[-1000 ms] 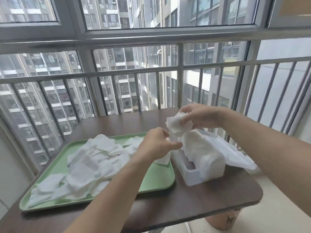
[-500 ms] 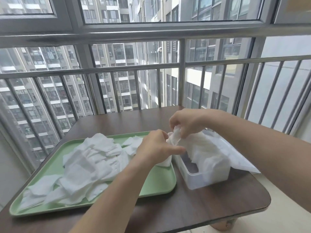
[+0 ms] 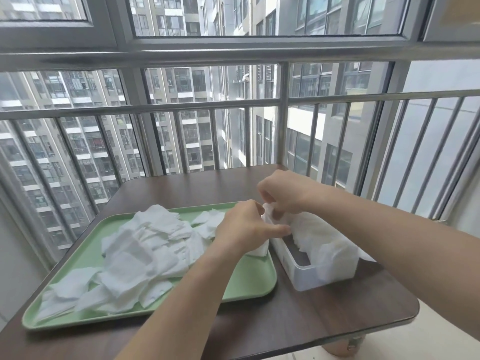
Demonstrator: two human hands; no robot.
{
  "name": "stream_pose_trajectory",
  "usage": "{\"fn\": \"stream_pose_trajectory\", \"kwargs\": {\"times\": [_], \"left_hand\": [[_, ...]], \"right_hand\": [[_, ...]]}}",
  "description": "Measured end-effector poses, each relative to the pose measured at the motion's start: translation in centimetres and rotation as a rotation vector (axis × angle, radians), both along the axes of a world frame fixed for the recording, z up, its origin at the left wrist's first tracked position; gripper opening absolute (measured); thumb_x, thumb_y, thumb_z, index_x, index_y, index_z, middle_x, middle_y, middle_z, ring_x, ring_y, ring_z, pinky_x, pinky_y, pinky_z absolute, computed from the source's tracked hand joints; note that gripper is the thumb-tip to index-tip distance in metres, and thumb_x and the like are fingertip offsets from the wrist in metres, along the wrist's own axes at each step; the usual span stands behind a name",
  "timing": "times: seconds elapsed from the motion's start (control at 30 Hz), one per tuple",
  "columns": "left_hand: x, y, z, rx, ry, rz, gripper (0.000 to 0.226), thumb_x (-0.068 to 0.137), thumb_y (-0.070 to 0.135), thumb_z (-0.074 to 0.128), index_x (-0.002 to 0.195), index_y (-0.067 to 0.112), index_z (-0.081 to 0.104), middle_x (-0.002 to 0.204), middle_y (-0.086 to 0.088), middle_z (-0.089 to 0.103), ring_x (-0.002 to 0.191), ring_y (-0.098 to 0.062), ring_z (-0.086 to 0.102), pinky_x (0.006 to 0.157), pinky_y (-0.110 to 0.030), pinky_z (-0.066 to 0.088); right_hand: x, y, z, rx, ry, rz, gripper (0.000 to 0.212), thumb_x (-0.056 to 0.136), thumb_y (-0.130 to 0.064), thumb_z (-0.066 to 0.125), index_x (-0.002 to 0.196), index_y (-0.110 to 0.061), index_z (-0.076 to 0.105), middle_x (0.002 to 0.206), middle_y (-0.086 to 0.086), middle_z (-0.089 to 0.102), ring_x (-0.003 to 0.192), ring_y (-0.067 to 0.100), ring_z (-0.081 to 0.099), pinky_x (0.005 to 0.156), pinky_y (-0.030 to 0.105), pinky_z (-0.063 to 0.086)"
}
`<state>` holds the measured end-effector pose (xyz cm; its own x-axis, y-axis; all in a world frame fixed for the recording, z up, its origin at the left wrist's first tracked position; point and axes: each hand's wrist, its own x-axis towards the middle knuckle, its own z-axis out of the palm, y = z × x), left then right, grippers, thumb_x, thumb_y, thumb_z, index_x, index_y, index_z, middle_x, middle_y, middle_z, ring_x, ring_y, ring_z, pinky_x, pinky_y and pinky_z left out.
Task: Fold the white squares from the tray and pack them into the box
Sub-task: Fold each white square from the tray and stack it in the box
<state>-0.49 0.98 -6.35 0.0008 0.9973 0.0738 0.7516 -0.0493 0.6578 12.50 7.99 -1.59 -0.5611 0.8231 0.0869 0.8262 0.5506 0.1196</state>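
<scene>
A folded white square (image 3: 270, 215), raised above the box a second ago, is now being pinched by the right hand (image 3: 284, 192) and tucked into the white box's (image 3: 309, 278) far end, steadied by the left hand's (image 3: 244, 227) extended fingers, while many squares (image 3: 145, 250) are still lying on the green tray (image 3: 249, 281).

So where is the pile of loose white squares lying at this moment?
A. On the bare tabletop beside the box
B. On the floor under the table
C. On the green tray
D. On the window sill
C: the loose white squares lie heaped on the green tray, left of the box where both hands work.
</scene>
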Motion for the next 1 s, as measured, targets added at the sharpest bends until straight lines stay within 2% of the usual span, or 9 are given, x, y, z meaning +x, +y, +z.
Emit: {"fn": "stream_pose_trajectory", "kwargs": {"times": [0.13,0.23,0.3,0.4,0.5,0.63,0.73,0.9,1.0], "left_hand": [[-0.6,-0.4,0.8,0.037,-0.001,-0.050,0.052,0.066,0.067,0.070,0.094,0.024,0.062,0.091,0.004,0.061,0.094,-0.023,0.065,0.092,-0.047,0.054],[-2.4,-0.2,1.8,0.105,0.006,-0.022,0.018,0.093,0.036,0.063,0.104,0.025,0.073,0.099,0.004,0.069,0.099,-0.018,0.066,0.092,-0.039,0.054],[-3.6,0.0,2.4,0.124,0.120,-0.005,0.018,0.095,0.021,0.061,0.108,0.028,0.071,0.105,0.008,0.068,0.104,-0.017,0.065,0.095,-0.037,0.052],[-3.9,-0.1,2.4,0.019,0.285,-0.122,0.030,0.086,0.025,0.074,0.115,0.031,0.067,0.117,0.008,0.065,0.104,-0.017,0.061,0.093,-0.037,0.053],[-3.4,0.2,1.5,-0.011,0.354,-0.147,0.047,0.076,0.029,0.081,0.118,0.033,0.063,0.115,0.009,0.064,0.100,-0.017,0.061,0.089,-0.037,0.054],[-3.5,0.2,1.3,0.029,0.420,-0.138,0.026,0.076,0.027,0.080,0.100,0.031,0.069,0.098,0.009,0.068,0.090,-0.018,0.065,0.082,-0.037,0.057],[-4.8,-0.3,2.6,-0.006,0.344,-0.177,0.020,0.077,0.026,0.083,0.092,0.028,0.070,0.085,0.011,0.067,0.079,-0.017,0.067,0.072,-0.035,0.059],[-9.0,-1.8,6.5,-0.004,0.118,-0.178,0.013,0.084,0.034,0.080,0.091,0.026,0.073,0.090,0.006,0.073,0.081,-0.013,0.066,0.077,-0.033,0.055],[-11.6,-2.3,7.5,0.047,-0.073,-0.120,0.014,0.088,0.037,0.073,0.091,0.024,0.072,0.089,0.004,0.072,0.083,-0.015,0.067,0.068,-0.026,0.049]], "right_hand": [[0.4,-0.5,0.8,-0.059,0.017,-0.027,0.010,0.083,-0.016,0.075,0.087,-0.025,0.072,0.097,-0.003,0.070,0.084,0.021,0.066,0.076,0.039,0.058],[1.2,-1.5,1.7,-0.059,0.030,-0.049,0.020,0.092,-0.019,0.061,0.098,-0.032,0.075,0.101,-0.013,0.069,0.094,0.015,0.065,0.080,0.036,0.058],[1.5,-2.3,2.4,-0.075,0.113,-0.059,0.026,0.093,-0.015,0.056,0.098,-0.033,0.074,0.103,-0.015,0.068,0.097,0.013,0.064,0.082,0.035,0.057],[1.4,-3.3,3.2,-0.105,0.275,-0.048,0.022,0.091,-0.015,0.058,0.095,-0.029,0.075,0.104,-0.010,0.071,0.097,0.013,0.066,0.087,0.038,0.057],[1.0,-4.1,3.4,-0.141,0.393,-0.022,0.022,0.091,-0.015,0.058,0.098,-0.023,0.076,0.102,-0.007,0.073,0.096,0.012,0.067,0.089,0.034,0.056],[0.1,-5.0,3.4,-0.138,0.532,0.014,0.019,0.092,-0.020,0.061,0.109,-0.021,0.072,0.099,-0.009,0.069,0.087,0.005,0.064,0.077,0.018,0.051],[-0.7,-5.8,3.6,-0.180,0.682,0.018,0.022,0.092,-0.018,0.062,0.114,-0.020,0.067,0.097,-0.009,0.066,0.082,0.001,0.061,0.064,0.011,0.043],[-4.0,-7.1,3.6,-0.253,1.050,-0.008,0.030,0.091,-0.015,0.063,0.122,-0.016,0.063,0.109,-0.002,0.066,0.098,0.011,0.062,0.081,0.022,0.051],[-7.4,-7.5,2.4,-0.370,1.241,-0.011,0.038,0.090,-0.020,0.067,0.126,-0.018,0.058,0.115,0.000,0.061,0.103,0.014,0.060,0.083,0.028,0.053]]}}
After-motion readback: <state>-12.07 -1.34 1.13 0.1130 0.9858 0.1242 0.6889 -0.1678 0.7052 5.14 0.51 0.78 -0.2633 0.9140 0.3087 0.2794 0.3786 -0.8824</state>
